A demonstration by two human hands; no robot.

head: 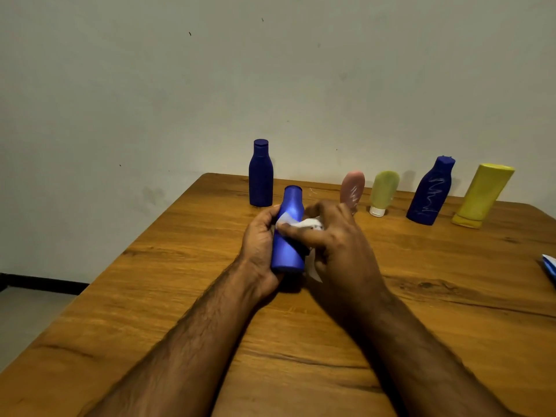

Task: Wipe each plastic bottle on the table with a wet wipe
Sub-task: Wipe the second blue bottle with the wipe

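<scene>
**Six bottles on show, one under the wipe**

One blue bottle (pixel 287 233) is up off the wooden table (pixel 150 311) and getting the treatment right now, tilted with its cap end pointing away from the person. Left hand (pixel 258 248) wraps the lower body, fingers curled round the far side. Right hand (pixel 334 236) pinches the white wet wipe (pixel 296 224) and presses it against the bottle's waist, fingertips on top of the cloth.

Behind it, a dark blue bottle (pixel 261 176) stands upright near the wall. Off to the right, in a row: a pink tube (pixel 352 186), a green tube (pixel 383 191) on its white cap, a second dark blue bottle (pixel 430 192) scribbled with white marks, and a yellow bottle (pixel 481 195). At the table's right edge, a blue-and-white packet (pixel 549 266) peeks in.

Risks from here, as I judge them: wet plastic is slick, so a loose left-hand hold could let the bottle squirt free. A wide sweep of the right elbow or wrist could topple the pink tube just behind those knuckles.
</scene>
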